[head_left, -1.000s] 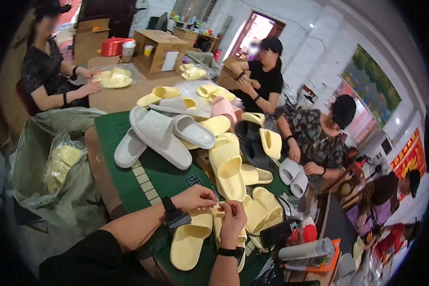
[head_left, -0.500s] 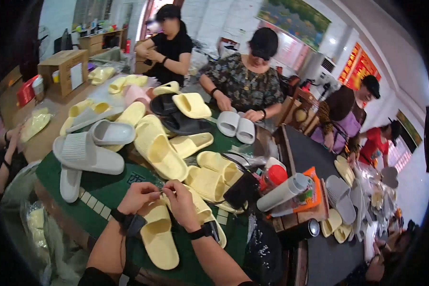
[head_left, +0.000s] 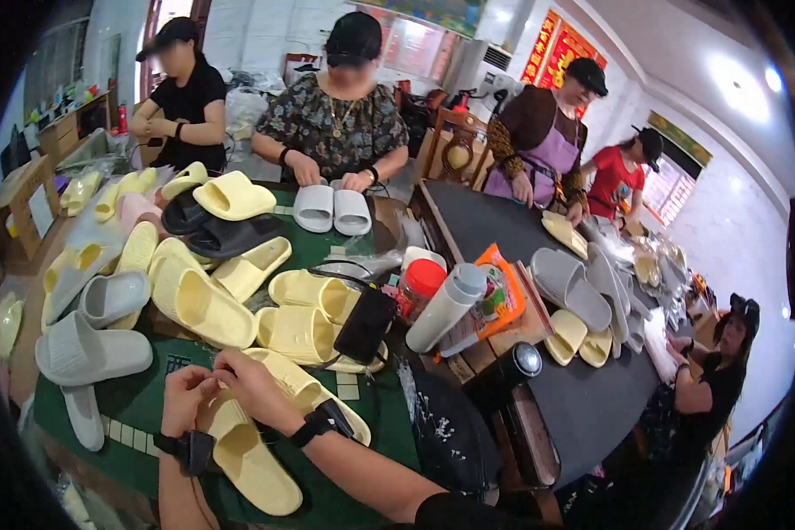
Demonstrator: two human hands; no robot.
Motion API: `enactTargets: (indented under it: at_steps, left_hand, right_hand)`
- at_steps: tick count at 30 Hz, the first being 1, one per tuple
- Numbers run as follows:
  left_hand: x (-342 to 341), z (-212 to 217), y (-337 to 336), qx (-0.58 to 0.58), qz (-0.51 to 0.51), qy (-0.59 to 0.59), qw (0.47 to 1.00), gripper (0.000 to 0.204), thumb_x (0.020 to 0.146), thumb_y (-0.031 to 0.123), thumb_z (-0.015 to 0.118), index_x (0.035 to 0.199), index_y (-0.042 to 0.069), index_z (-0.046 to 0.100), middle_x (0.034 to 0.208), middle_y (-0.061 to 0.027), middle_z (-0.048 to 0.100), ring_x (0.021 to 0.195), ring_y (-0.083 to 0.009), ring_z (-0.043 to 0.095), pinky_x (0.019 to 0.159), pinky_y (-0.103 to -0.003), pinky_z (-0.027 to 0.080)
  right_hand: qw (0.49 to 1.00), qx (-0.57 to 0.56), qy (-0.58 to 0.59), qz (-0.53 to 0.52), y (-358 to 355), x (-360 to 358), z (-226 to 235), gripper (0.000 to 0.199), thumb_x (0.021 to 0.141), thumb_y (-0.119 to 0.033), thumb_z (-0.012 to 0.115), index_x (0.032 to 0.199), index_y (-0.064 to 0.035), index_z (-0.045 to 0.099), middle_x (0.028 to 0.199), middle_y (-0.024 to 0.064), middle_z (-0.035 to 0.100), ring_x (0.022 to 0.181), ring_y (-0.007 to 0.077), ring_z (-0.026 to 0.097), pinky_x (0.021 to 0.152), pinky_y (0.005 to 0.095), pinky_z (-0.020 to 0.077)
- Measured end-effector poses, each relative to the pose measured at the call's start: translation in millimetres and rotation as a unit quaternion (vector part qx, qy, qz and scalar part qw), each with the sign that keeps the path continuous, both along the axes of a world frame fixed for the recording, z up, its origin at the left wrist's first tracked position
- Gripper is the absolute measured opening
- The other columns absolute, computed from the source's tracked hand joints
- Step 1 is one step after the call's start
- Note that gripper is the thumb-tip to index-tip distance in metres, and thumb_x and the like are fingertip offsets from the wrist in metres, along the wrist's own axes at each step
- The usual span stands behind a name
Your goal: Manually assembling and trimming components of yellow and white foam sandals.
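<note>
My left hand point(head_left: 185, 397) and my right hand point(head_left: 254, 386) meet over a pale yellow slide slipper point(head_left: 247, 459) lying on the green table mat point(head_left: 141, 406). Both hands pinch something small at the slipper's strap end; what it is stays hidden between the fingers. Each wrist wears a black band. A second yellow slipper point(head_left: 314, 393) lies just right of my right hand.
Piles of yellow point(head_left: 203, 305) and grey slippers point(head_left: 88, 353) cover the table's left. A black phone point(head_left: 365, 325), a red-lidded jar point(head_left: 420, 284) and a white bottle point(head_left: 446, 307) stand to the right. Several people work around the tables; one opposite holds a white pair point(head_left: 331, 209).
The view has swung right, from the left-side workers to those opposite and right. My hands stay together on the same yellow slipper.
</note>
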State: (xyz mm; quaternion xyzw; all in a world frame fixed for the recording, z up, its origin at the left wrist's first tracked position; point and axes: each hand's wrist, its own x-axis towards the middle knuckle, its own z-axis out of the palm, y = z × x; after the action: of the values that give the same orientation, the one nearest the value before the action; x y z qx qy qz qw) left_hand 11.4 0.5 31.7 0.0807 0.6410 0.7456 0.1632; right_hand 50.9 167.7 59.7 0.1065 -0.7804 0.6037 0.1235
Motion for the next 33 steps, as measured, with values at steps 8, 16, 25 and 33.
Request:
enactTargets:
  at_steps: [8,16,25,33]
  left_hand:
    - [7,16,9,0.033,0.01,0.001,0.999,0.003,0.086,-0.005,0.062,0.088,-0.004,0.063,0.079,-0.0082,0.066,0.068,-0.0134,0.062,0.064,-0.026,0.053]
    - [-1,2,0,0.041,0.006,0.018,0.999,0.004,0.086,-0.005,0.061,0.087,-0.002,0.063,0.078,-0.005,0.065,0.069,-0.0105,0.061,0.065,-0.024,0.051]
    - [10,17,10,0.078,0.004,-0.019,0.997,0.004,0.085,-0.005,0.061,0.088,-0.002,0.063,0.078,-0.0062,0.065,0.068,-0.0114,0.061,0.064,-0.025,0.052]
    - [10,16,5,0.05,0.01,-0.013,0.999,0.003,0.086,-0.004,0.062,0.087,-0.002,0.063,0.075,-0.0041,0.064,0.067,-0.0103,0.059,0.062,-0.025,0.052]
  right_hand:
    - [1.0,0.011,0.015,0.013,1,-5,-12,0.012,0.088,-0.01,0.055,0.094,0.0006,0.053,0.086,0.0185,0.058,0.082,0.0359,0.058,0.072,0.0408,0.046]
    - [0.999,-0.034,0.015,-0.029,-2,-5,-6,0.011,0.088,-0.009,0.056,0.093,-0.0004,0.051,0.086,0.0184,0.057,0.082,0.0369,0.056,0.071,0.0412,0.0448]
    - [0.999,0.026,0.046,-0.014,-2,-5,-11,0.011,0.089,-0.009,0.057,0.094,-0.0007,0.052,0.085,0.0167,0.057,0.08,0.0342,0.057,0.071,0.038,0.0456]
    - [0.999,-0.023,0.024,-0.014,-2,-2,-7,0.01,0.088,-0.006,0.059,0.094,0.0002,0.054,0.083,0.0171,0.059,0.077,0.0334,0.058,0.069,0.0371,0.047]
